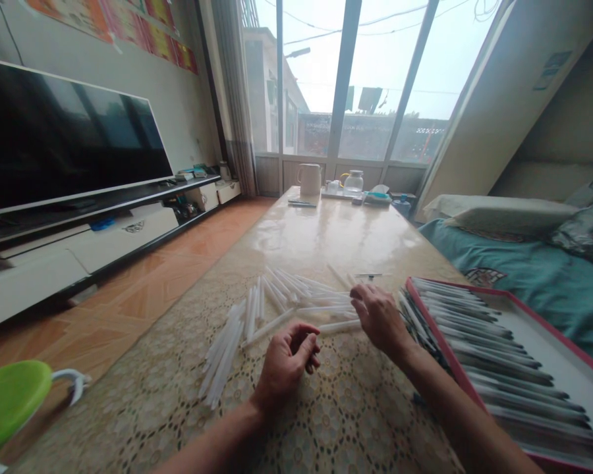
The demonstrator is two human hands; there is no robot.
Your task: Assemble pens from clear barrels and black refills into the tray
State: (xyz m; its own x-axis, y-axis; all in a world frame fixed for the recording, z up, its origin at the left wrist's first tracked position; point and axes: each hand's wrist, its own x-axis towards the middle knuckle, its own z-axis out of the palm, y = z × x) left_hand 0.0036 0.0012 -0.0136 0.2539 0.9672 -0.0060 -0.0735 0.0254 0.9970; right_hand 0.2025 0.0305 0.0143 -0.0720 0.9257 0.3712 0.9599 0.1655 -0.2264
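My left hand (292, 352) is closed above the patterned table cover, its thumb pressed against curled fingers; anything inside is hidden. Farther right, my right hand (378, 317) reaches over the right end of a loose pile of white plastic tubes (296, 289), fingers bent but apart, the fingertips close to the tubes. A bundle of similar white tubes (222, 355) lies left of my left hand. Beside my right forearm is a red-edged tray (439, 342) holding rows of pens (494, 355) with dark tips. More dark, slim pen parts (420, 322) lie along its left side.
A small dark thin piece (369, 275) lies beyond my right hand. At the table's far end stand a light pitcher (310, 179) and a glass teapot (354, 181) on a tray. A green stool (12, 401) is at lower left, a bed (534, 263) at right.
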